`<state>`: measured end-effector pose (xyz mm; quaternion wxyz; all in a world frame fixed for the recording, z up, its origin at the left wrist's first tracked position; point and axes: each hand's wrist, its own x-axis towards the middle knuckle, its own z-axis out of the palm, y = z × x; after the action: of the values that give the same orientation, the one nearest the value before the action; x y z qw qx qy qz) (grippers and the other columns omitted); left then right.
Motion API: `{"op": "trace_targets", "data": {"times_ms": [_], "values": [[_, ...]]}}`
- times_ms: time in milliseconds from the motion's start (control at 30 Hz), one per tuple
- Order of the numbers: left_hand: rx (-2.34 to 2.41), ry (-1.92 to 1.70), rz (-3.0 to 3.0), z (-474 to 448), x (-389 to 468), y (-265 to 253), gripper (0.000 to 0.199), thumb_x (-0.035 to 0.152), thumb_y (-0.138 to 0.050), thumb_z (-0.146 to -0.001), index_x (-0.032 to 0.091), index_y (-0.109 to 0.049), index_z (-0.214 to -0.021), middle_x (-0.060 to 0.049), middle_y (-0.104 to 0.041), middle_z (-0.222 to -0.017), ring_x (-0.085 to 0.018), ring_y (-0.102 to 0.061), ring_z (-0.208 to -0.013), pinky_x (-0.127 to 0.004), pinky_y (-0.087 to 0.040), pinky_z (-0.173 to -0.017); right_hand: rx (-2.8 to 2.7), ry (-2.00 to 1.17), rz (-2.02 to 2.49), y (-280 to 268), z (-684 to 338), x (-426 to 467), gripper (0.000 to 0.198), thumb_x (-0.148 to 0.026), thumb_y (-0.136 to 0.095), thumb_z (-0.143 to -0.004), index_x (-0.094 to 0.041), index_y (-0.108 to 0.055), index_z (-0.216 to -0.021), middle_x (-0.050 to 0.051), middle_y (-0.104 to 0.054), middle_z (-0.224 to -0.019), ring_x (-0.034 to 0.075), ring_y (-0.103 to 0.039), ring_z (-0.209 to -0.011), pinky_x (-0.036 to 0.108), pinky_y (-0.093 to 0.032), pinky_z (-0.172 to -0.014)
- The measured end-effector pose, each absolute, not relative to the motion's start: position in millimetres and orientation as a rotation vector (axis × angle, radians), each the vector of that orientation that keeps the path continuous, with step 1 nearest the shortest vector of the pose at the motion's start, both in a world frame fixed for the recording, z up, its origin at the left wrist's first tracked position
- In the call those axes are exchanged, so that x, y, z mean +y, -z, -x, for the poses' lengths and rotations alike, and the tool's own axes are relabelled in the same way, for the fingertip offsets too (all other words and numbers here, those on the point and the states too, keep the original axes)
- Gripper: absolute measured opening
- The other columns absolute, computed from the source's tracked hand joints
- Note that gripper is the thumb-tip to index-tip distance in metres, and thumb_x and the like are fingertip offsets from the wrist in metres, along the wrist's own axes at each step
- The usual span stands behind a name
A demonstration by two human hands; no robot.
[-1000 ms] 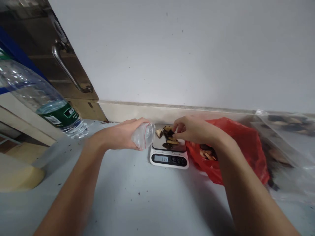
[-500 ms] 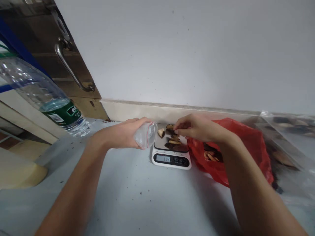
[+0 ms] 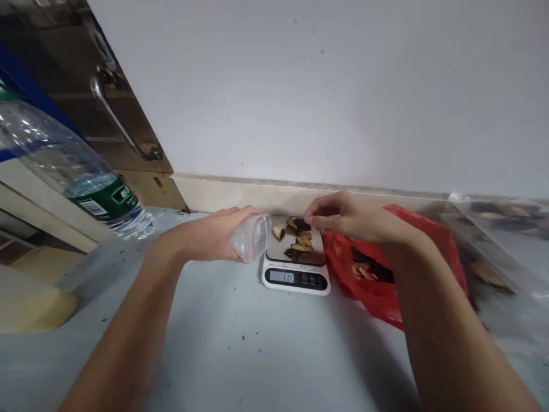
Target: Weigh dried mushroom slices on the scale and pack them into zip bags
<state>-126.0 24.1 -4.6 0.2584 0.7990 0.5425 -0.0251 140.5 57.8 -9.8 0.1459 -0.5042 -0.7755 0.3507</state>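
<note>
The left hand (image 3: 218, 234) grips a small clear zip bag (image 3: 253, 237), its mouth spread and facing the scale; a red line runs along the opening, and the thin plastic looks cloudy and creased. The bag is just beside the left edge of a white digital kitchen scale (image 3: 295, 281), whose dark panel displays the digits 114.

On the scale's pale platform lie several dried pieces (image 3: 302, 245), wrinkled and irregular, dark brown to nearly black on the outside with yellowish-tan flesh. They form a loose row down the middle, the darkest at the front. Apart from them, towards the left, lies a chunky cream-coloured piece (image 3: 278, 231) with a brown side.

The right hand (image 3: 347, 216) is over the platform's far right corner, thumb and forefinger drawn together at a blackish piece (image 3: 302, 224); whether they pinch it or only come close is hard to make out. Below the right forearm, a crumpled red plastic bag (image 3: 433, 240) gapes, showing more brown and tan pieces (image 3: 366, 269) inside.
</note>
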Motion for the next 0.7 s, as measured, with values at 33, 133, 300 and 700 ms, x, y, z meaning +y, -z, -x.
{"op": "trace_targets", "data": {"times_ms": [33, 133, 300, 700], "values": [[1.471, 0.066, -2.161, 126.4, 24.1, 5.1, 0.079, 0.045, -0.07, -0.074, 0.033, -0.045, -0.148, -0.005, -0.061, -0.141, -0.031, -0.058, -0.126, -0.037, -0.046, -0.1, -2.233, -0.997, 1.472, 8.7, -140.6, 57.3, 0.02, -0.037, -0.058, -0.078, -0.022, -0.071, -0.079, 0.002, -0.072, -0.078, 0.017, -0.062, -0.071, 0.029, -0.045, -0.065], [1.466, 0.053, -2.15, 127.2, 23.8, 5.0, 0.079, 0.046, -0.069, -0.074, 0.032, -0.046, -0.148, -0.006, -0.06, -0.142, -0.032, -0.057, -0.127, -0.039, -0.045, -0.101, -2.228, -0.99, 1.492, 7.1, -140.2, 55.9, 0.02, -0.038, -0.058, -0.08, -0.022, -0.07, -0.079, 0.002, -0.07, -0.077, 0.017, -0.06, -0.069, 0.029, -0.045, -0.064], [1.425, 0.053, -2.188, 125.2, 23.2, 1.5, 0.074, 0.043, -0.068, -0.075, 0.033, -0.047, -0.145, -0.005, -0.062, -0.14, -0.03, -0.06, -0.124, -0.035, -0.046, -0.099, -2.219, -0.999, 1.507, 7.0, -139.7, 54.5, 0.015, -0.033, -0.06, -0.08, -0.022, -0.069, -0.078, 0.003, -0.073, -0.081, 0.018, -0.062, -0.072, 0.03, -0.046, -0.066], [1.455, 0.094, -2.167, 127.0, 24.6, 3.7, 0.08, 0.045, -0.071, -0.075, 0.033, -0.044, -0.148, -0.006, -0.06, -0.144, -0.031, -0.058, -0.128, -0.037, -0.045, -0.102, -2.274, -0.899, 1.494, -2.8, -146.8, 51.0, 0.024, -0.043, -0.06, -0.08, -0.021, -0.07, -0.075, 0.004, -0.072, -0.076, 0.02, -0.063, -0.071, 0.031, -0.047, -0.065]]}}
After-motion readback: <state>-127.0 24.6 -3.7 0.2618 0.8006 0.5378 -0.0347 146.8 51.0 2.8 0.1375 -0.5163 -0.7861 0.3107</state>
